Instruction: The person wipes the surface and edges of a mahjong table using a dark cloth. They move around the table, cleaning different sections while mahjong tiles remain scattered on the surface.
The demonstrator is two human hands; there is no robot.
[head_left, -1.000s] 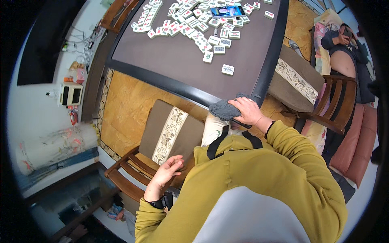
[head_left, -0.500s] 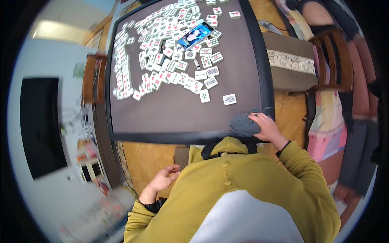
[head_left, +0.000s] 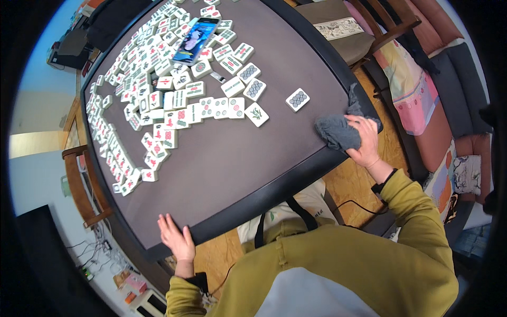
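Note:
My right hand (head_left: 364, 141) is closed on a dark grey cloth (head_left: 338, 132), pressed against the near right corner of the table. Part of the cloth hangs over the black padded rim (head_left: 274, 184). My left hand (head_left: 176, 239) lies with fingers stretched on the near left part of the brown tabletop (head_left: 232, 158), and it holds nothing. Many white mahjong tiles (head_left: 179, 116) are heaped across the far and left parts of the table. One tile (head_left: 298, 100) lies apart from the rest, closest to the cloth. A smartphone (head_left: 196, 41) with a lit screen rests on the tiles.
Wooden chairs stand at the left (head_left: 84, 185) and far right (head_left: 393, 31) of the table. Along the right wall runs a sofa (head_left: 422, 142) with a patterned cover. A white bag (head_left: 311, 203) with black straps is between me and the table. Cables hang at the lower left.
My left hand has come up from beside my body onto the table. The right hand still grips the cloth at the corner. The whole view has turned, so the table appears tilted.

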